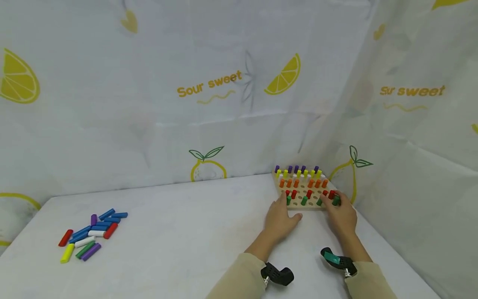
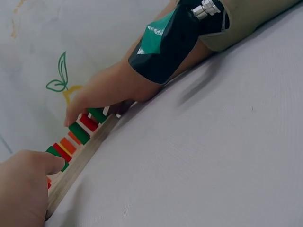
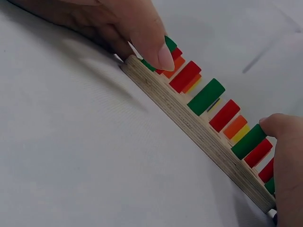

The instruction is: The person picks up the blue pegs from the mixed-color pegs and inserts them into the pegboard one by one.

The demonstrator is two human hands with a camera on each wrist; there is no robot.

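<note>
Beige sleeves [image 1: 239,280] with black wrist pieces [image 1: 277,274] fill the lower right of the frame, and loose coloured pegs [image 1: 99,228] lie clustered on the white table [image 1: 179,241] at the left. Beyond, the left hand [image 1: 281,220] touches the board's left side, thumb spread from its fingers, while the right hand [image 1: 341,216] has its thumb against a green peg [image 3: 248,143]; whether it pinches it, I cannot tell. Right of centre sits the wooden board [image 3: 189,124], rows of pegs upright in it, before a lemon-printed cloth [image 1: 93,137].
</note>
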